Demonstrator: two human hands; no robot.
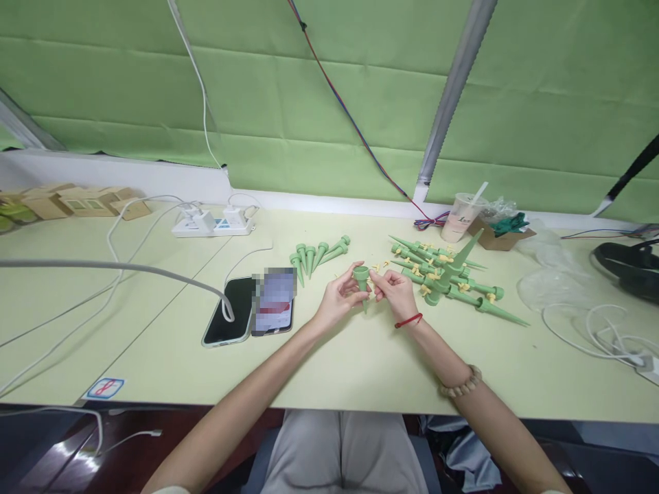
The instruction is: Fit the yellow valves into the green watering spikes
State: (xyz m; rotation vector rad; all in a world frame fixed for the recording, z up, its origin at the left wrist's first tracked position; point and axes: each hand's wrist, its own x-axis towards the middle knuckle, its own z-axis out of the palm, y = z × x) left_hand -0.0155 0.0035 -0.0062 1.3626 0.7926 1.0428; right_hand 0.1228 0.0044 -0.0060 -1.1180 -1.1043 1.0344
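Observation:
My left hand (pixel 338 299) holds a green plastic cone spike (pixel 362 280) upright by its wide end, just above the pale green table (pixel 154 329). My right hand (pixel 394 291) is closed against the same spike from the right, fingertips at its rim; a small yellow part may be pinched there, too small to tell. A row of several green spikes (pixel 314 256) lies beyond my left hand. A bigger heap of green spikes with yellow valves (pixel 443 276) lies to the right of my right hand.
Two phones (pixel 252 309) lie left of my hands, one with a white cable (pixel 103 267) plugged in. A power strip (pixel 213 223), cardboard boxes (pixel 77 201), a plastic cup (pixel 463 216), clear bags (pixel 546 288) and more cables (pixel 602 329) sit around the table.

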